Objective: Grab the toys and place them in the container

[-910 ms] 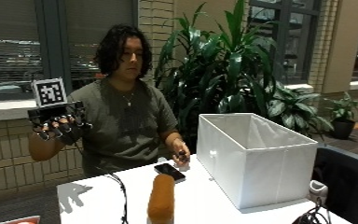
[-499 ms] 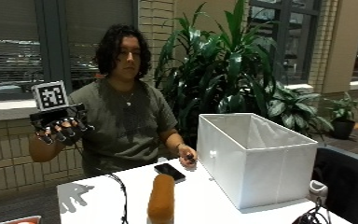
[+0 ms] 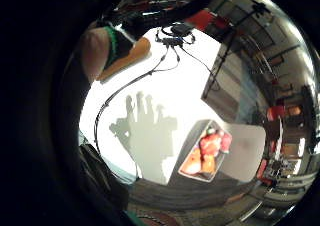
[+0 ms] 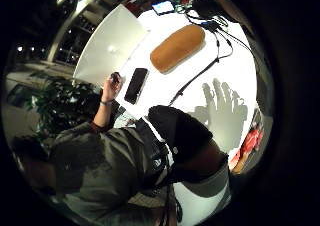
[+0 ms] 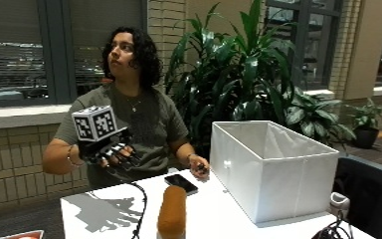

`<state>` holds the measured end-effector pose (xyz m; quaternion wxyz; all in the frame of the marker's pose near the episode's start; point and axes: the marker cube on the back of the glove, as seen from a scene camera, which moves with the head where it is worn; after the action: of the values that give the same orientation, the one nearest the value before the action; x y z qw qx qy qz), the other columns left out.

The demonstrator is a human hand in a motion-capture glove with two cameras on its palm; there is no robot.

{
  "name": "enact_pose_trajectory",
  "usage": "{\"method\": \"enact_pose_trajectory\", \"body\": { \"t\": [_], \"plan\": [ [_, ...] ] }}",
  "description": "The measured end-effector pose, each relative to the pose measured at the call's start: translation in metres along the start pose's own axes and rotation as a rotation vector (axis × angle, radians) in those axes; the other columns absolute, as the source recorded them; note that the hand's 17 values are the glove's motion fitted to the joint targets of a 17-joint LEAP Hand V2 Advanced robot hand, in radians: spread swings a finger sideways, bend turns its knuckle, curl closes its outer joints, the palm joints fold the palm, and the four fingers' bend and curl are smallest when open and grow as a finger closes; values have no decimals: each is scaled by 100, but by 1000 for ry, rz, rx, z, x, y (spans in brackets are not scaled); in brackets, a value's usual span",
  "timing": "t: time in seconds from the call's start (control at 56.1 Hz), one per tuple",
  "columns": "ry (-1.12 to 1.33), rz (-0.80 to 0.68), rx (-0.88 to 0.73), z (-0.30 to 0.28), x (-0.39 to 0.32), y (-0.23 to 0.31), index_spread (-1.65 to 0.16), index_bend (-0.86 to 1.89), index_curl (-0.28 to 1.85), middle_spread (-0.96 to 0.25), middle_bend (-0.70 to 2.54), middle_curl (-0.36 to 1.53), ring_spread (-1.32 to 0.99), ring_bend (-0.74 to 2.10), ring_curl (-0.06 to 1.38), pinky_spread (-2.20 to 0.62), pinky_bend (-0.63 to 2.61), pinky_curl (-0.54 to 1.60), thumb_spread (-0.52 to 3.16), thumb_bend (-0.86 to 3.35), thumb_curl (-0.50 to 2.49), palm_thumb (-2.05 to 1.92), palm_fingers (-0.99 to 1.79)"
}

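A brown bread-loaf toy [image 5: 172,211] lies on the white table [image 5: 231,219], near its front edge; it also shows in the thumb side palm view as the loaf [image 4: 177,48]. The tall white container [image 5: 277,169] stands at the table's right end. My gloved right hand [image 5: 111,152] hangs in the air above the table's left end, fingers spread, holding nothing. Its shadow [image 3: 145,131] on the table shows the fingers splayed. The bare left hand [image 5: 199,171] rests by the container, pinching a small dark thing.
A black phone [image 5: 181,183] lies between the loaf and the left hand. A black cable [image 5: 138,214] runs across the table's left part. A small box of red and orange toys [image 3: 205,153] sits off the table's left end. Plants stand behind.
My gloved hand has come down and toward the table, from beside the shoulder to chest height. The loaf, phone and container have not moved.
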<state>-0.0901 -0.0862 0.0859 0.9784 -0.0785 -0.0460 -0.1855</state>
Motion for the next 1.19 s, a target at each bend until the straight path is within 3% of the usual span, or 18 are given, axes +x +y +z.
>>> {"method": "enact_pose_trajectory", "body": {
  "t": [0.143, 0.285, 0.357, 0.41, 0.464, 0.553, 0.589, 0.66, 0.82, 0.981, 1.195],
  "plan": [
    [13, -141, 11, 46, -14, -63, -36, 21, 29, -16, 26, 30, -27, 55, 20, -7, 77, 30, 112, -4, 18, -4, 19],
    [57, -194, -142, 99, -19, -142, -37, 16, 31, -19, 25, 32, -28, 39, 18, -5, 77, 31, 104, -4, 21, -4, -5],
    [121, -221, -173, 138, -28, -157, -36, 12, 29, -19, 24, 33, -29, 34, 17, -4, 73, 30, 98, -6, 23, -6, -13],
    [124, -258, -107, 158, -38, -161, -35, 13, 29, -20, 26, 34, -29, 31, 17, -4, 66, 29, 94, -7, 23, -8, -15],
    [96, -277, 17, 163, -45, -171, -36, 19, 30, -22, 39, 38, -32, 29, 17, -3, 53, 25, 89, -10, 23, -12, 0],
    [52, -283, 211, 163, -59, -183, -38, 23, 30, -28, 76, 48, -40, 72, 24, -7, 21, 14, 86, -11, 23, -15, 78],
    [37, -284, 265, 162, -63, -184, -37, 24, 30, -28, 82, 51, -40, 83, 27, -14, 28, 15, 87, -11, 22, -15, 106],
    [11, -278, 319, 159, -69, -185, -36, 27, 36, -27, 89, 56, -38, 100, 38, -27, 48, 25, 94, -9, 21, -13, 136],
    [-21, -269, 341, 140, -75, -181, -32, 43, 48, -24, 103, 65, -36, 117, 50, -38, 84, 42, 110, -5, 21, -6, 136],
    [-145, -278, 478, 70, -97, -170, -30, 55, 57, -20, 113, 69, -32, 133, 56, -41, 96, 50, 119, -4, 22, -5, 129],
    [-211, -592, 758, -74, -194, -173, -27, 64, 67, -17, 122, 72, -29, 141, 58, -42, 102, 54, 120, -6, 22, -8, 121]
  ]
}}
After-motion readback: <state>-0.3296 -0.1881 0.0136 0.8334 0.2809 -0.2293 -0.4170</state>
